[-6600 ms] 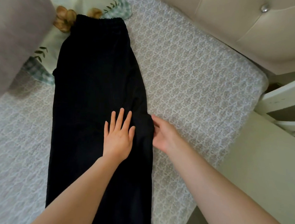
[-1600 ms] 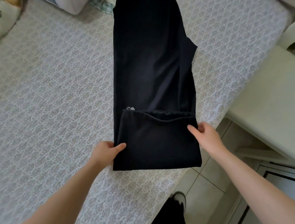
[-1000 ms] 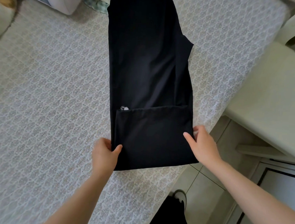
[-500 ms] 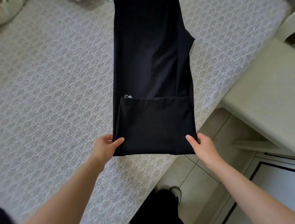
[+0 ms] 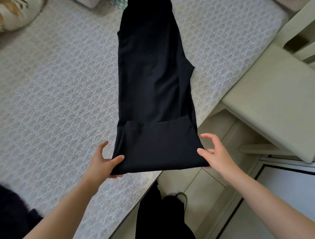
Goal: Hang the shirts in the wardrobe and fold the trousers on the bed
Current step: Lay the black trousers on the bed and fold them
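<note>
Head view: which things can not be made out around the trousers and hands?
All in the head view.
Trousers: far end cut off by the top edge.
Left hand: most fingers hidden under the fold.
Right hand: some fingers hidden under the cloth.
Pillow: blurred, cut by the left edge.
Dark thing, bottom left: cut off, unidentifiable.

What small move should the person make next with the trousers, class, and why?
Probably lift the folded end and turn it over once more, away from the body. The left hand grips its near left corner, the right hand holds its right edge, and most of the trousers lie unfolded on the bed.
</note>
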A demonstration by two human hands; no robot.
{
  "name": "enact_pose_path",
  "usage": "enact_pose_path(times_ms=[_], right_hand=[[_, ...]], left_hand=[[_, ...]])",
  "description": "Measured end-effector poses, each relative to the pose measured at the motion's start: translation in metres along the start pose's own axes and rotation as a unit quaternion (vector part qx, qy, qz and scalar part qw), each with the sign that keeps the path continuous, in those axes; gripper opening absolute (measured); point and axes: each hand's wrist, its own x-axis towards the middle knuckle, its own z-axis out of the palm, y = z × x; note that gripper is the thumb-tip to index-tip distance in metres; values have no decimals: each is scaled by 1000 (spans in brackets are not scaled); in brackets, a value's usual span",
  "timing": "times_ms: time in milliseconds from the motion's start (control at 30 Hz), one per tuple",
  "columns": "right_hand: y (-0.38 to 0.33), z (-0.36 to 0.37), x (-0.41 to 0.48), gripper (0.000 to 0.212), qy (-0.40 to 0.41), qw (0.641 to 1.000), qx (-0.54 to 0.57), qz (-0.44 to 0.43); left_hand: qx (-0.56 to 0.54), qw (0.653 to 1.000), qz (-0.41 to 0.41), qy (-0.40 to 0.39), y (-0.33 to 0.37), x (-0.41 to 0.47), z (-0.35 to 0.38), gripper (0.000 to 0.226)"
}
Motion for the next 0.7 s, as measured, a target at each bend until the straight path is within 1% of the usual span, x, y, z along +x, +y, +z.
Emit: enact_pose_path(times_ms=[67,167,233,300,367,467,567,633,700], right_hand=[[-24,-8,9,24,7,1000,23,5],[-57,-19,31,16,20,997,65,26],[-78,-27,48,13,17,993,99,60],[-97,-35,66,13,1,983,146,111],[-116,-42,84,11,-16,970,189,152],[-140,-51,113,20,-21,957,234,173],[-159,-57,147,24,-17,957,227,178],[-169,-60,170,21,-11,963,199,180],[-176,-59,190,14,-14,971,172,166]], left_hand=[[26,999,17,-14,24,7,-7,70],[30,999,16,-30,68,28,-18,52],[13,997,-5,-78,97,44,-26,34],[-5,987,-44,-157,124,61,-33,17],[-42,976,-90,-196,147,77,-39,13],[-71,970,-121,-198,178,110,-43,20],[-108,971,-124,-176,203,148,-39,24],[-135,972,-115,-153,217,173,-34,25],[-138,978,-103,-121,225,192,-27,17]])
